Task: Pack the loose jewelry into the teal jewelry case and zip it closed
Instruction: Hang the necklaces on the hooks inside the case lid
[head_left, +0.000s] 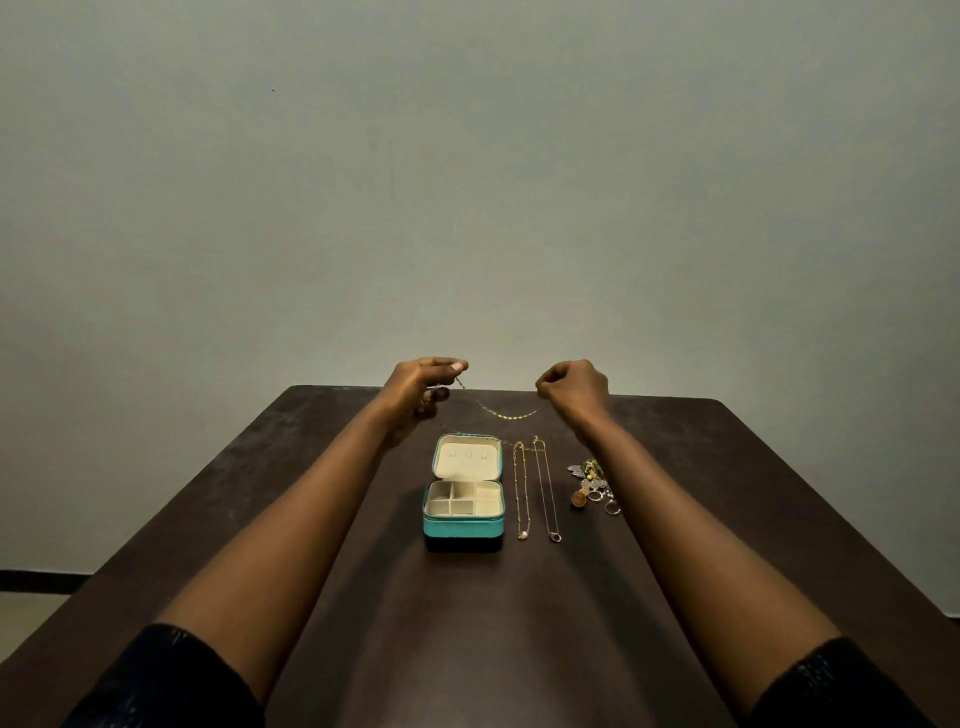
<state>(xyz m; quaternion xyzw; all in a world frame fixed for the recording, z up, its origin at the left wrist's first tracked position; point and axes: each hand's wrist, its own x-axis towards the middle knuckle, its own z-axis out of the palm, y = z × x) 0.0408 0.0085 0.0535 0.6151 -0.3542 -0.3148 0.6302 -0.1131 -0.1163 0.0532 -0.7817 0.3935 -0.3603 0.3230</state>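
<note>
The teal jewelry case (463, 526) lies open on the dark table (291, 519), its cream lid tilted back and its cream compartments showing. Beyond it, a thin gold chain (506, 413) hangs in a shallow arc between my hands. My left hand (423, 382) pinches one end, my right hand (571, 387) pinches the other, both raised above the table's far end. Two gold necklaces (537, 493) lie straight to the right of the case. A heap of rings and earrings (595, 486) sits further right.
A plain grey wall rises behind the table's far edge (649, 399). The table's left and right edges slope outward toward me. My dark sleeves fill the bottom corners.
</note>
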